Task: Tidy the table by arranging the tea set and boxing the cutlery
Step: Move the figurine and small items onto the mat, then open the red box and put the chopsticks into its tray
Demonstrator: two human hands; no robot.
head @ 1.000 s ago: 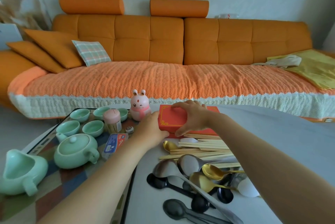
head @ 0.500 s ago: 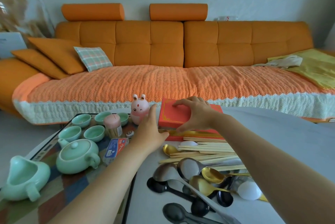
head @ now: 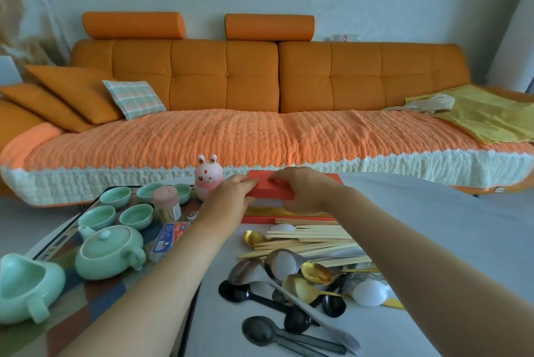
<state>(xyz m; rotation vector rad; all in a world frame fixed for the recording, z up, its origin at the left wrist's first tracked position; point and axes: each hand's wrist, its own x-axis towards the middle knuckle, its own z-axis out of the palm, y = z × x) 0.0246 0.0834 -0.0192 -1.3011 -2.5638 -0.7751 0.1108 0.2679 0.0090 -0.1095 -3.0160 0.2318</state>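
Both hands hold the red box lid [head: 271, 190], which is raised level above the box base [head: 289, 213] with its gold lining. My left hand [head: 228, 197] grips the lid's left end; my right hand [head: 306, 190] curls over its top and front. In front of the box lie wooden chopsticks [head: 306, 241] and a pile of silver, gold, black and white spoons [head: 291, 284]. On the patterned tray [head: 60, 241] at left stand a pale green teapot [head: 108, 252], a green pitcher [head: 26, 284] and several green cups [head: 115, 197].
A pink rabbit figure [head: 208, 177], a pink-capped toothpick holder [head: 167, 206] and a blue packet [head: 170, 239] stand by the tray. An orange sofa [head: 260, 113] runs behind the grey table [head: 448, 226].
The red lid has come off the box base and risen, uncovering the gold lining. Both hands rose with it, and the camera tilted slightly up.
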